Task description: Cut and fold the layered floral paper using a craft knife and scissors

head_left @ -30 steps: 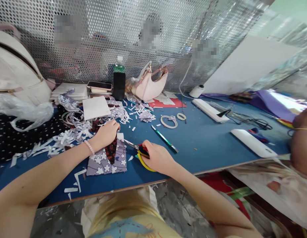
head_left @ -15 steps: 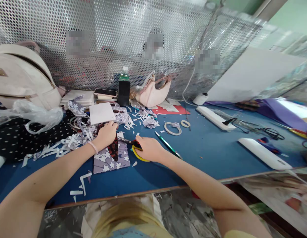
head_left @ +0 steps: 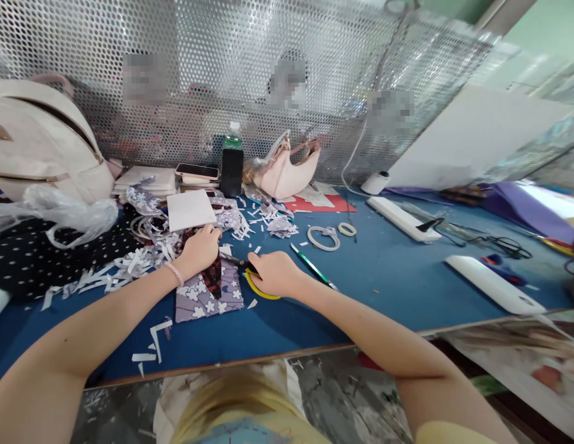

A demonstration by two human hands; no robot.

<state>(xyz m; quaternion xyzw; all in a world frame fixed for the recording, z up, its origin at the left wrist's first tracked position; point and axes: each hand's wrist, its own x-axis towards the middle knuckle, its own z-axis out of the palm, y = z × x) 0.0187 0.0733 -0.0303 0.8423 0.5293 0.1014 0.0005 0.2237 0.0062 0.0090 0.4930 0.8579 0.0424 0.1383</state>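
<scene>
Two bare hands sit close together: the fingers of your left hand (head_left: 201, 246) bunch up, pinching a dark red-and-black patterned cloth piece (head_left: 213, 282), though their tips are hidden. Your right hand (head_left: 275, 272) has its fingers curled around scissors with yellow-and-black handles (head_left: 263, 293) — the metal blades point left towards that cloth, and I cannot tell whether they touch it. The cloth's pointed end shows over a flat purple fabric square with white flowers (head_left: 197, 303), which lies on the blue tabletop (head_left: 389, 290). Just beyond your left hand lies a white square card (head_left: 191, 211). White paper scraps (head_left: 136, 265) litter the left side. Near your right hand lies a slim green cutting pen (head_left: 311, 264) — farther back stands a pale pink crescent-shaped handbag (head_left: 289, 179).
</scene>
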